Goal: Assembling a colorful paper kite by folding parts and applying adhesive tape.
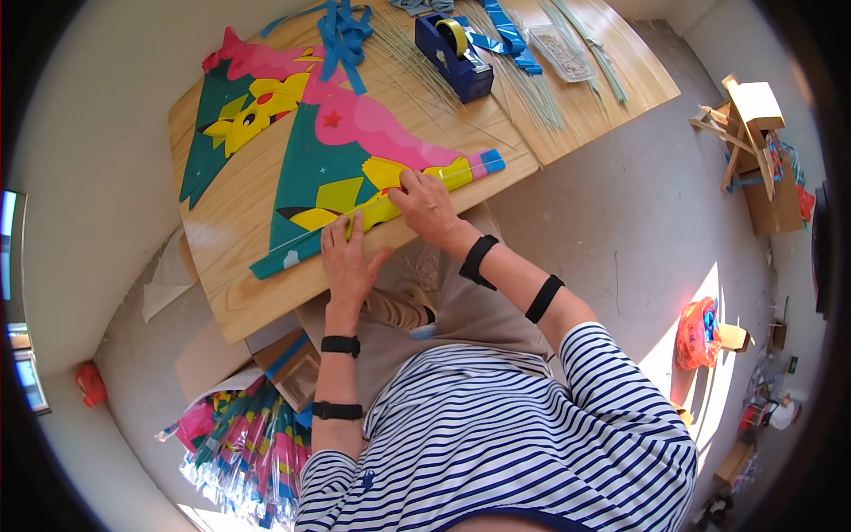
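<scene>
A printed kite [310, 177] in teal, pink and yellow lies on the wooden table, its near edge rolled or folded into a narrow strip with a shiny see-through layer along it. My left hand [350, 259] rests on this strip, fingertips pressing down and thumb spread away toward me. Farther right, my right hand [427, 206] has its fingers curled on the same strip, pinching its edge; the fingertips are partly hidden. A blue end piece [492, 160] sticks out at the strip's right end. Behind it lies a second kite [257, 111] of like print.
Across the table [213, 257] lie a blue tape dispenser [454, 58], blue ribbons [344, 40], thin sticks [532, 93] and a clear plastic tray [561, 53]. Beside my left leg, a box holds several wrapped kites [244, 443]. An orange bag [698, 334] stands on the floor at right.
</scene>
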`<state>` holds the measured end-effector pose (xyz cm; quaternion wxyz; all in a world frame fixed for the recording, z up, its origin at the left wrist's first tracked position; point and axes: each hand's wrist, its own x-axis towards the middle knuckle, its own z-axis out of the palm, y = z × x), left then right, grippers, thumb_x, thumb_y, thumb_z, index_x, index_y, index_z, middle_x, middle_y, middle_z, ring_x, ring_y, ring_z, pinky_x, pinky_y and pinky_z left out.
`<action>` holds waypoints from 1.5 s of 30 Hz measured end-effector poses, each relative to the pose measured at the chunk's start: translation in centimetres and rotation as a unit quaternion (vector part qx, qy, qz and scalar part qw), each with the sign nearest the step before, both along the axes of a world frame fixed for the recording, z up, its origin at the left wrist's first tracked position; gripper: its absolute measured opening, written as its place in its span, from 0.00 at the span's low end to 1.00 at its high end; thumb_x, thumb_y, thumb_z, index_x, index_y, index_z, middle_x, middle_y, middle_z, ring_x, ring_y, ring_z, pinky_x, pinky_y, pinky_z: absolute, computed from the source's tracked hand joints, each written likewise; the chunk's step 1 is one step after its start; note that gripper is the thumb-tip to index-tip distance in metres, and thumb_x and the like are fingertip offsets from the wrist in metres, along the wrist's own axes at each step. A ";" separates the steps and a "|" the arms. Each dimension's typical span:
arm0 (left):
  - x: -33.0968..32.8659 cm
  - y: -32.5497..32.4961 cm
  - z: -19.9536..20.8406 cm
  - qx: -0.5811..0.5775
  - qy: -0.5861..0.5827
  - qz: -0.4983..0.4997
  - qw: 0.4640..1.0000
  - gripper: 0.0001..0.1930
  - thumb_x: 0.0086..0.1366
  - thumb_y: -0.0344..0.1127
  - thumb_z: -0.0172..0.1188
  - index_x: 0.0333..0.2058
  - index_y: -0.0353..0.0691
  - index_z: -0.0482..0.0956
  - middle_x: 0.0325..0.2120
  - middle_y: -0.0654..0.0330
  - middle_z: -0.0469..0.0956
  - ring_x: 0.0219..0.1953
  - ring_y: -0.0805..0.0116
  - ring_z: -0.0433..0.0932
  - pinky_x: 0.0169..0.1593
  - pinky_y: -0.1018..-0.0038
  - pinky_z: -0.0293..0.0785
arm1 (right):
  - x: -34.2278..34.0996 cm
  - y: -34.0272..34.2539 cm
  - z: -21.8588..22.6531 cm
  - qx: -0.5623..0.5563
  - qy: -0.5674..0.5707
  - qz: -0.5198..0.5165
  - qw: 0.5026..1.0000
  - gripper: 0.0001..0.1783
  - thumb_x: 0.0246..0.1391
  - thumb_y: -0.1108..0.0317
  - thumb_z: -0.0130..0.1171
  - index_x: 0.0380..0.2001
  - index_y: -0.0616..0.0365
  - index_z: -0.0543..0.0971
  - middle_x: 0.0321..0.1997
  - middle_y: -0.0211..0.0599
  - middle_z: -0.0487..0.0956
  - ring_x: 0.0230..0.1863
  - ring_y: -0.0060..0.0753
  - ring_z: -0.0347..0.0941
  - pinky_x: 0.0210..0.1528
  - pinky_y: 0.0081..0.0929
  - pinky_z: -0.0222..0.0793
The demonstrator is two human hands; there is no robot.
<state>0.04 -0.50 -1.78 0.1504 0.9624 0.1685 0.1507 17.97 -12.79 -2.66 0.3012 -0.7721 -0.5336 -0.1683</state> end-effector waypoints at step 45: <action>-0.6 -1.0 -0.7 0.004 -0.071 0.039 0.997 0.37 0.51 0.48 0.79 0.56 0.32 0.79 0.60 0.46 0.69 0.65 0.42 0.64 0.70 0.51 0.62 | 1.0 -0.1 -1.5 -0.039 0.042 0.042 0.997 0.13 0.50 0.78 0.58 0.40 0.55 0.78 0.39 0.40 0.73 0.44 0.48 0.76 0.43 0.42 0.71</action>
